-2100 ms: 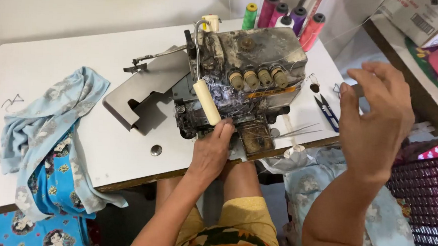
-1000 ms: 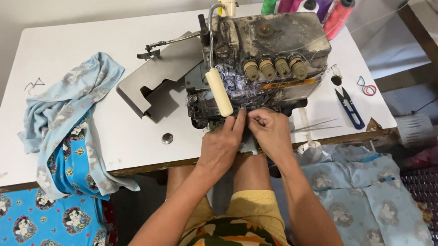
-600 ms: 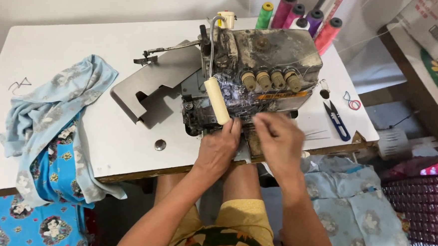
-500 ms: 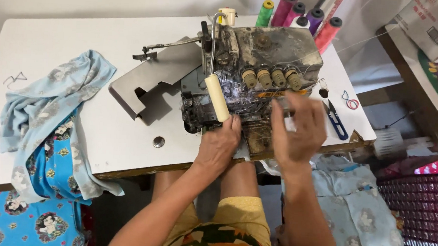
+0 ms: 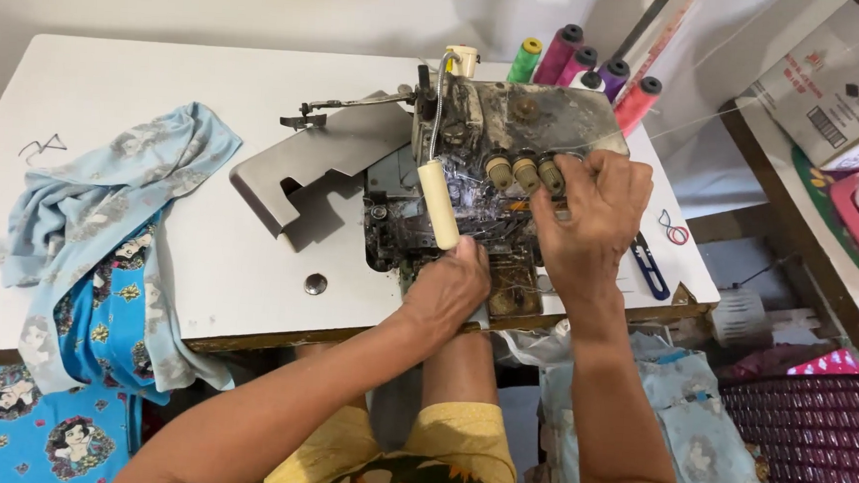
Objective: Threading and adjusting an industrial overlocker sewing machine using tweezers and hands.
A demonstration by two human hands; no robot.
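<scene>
The left hand (image 5: 449, 290) reaches in from the near side, knuckles up, fingers curled against the lower front of the worn overlock machine (image 5: 497, 172) at the near middle of the white desk (image 5: 155, 247); whether it grips anything, I cannot tell. The right hand (image 5: 591, 216) is raised, fingers narrowed on the cream tension knobs (image 5: 524, 171) at the machine's face. Thread cones (image 5: 595, 69) stand behind. Far right, a cardboard box (image 5: 830, 81) with a dark label. Blue printed cloth (image 5: 107, 225) lies left.
</scene>
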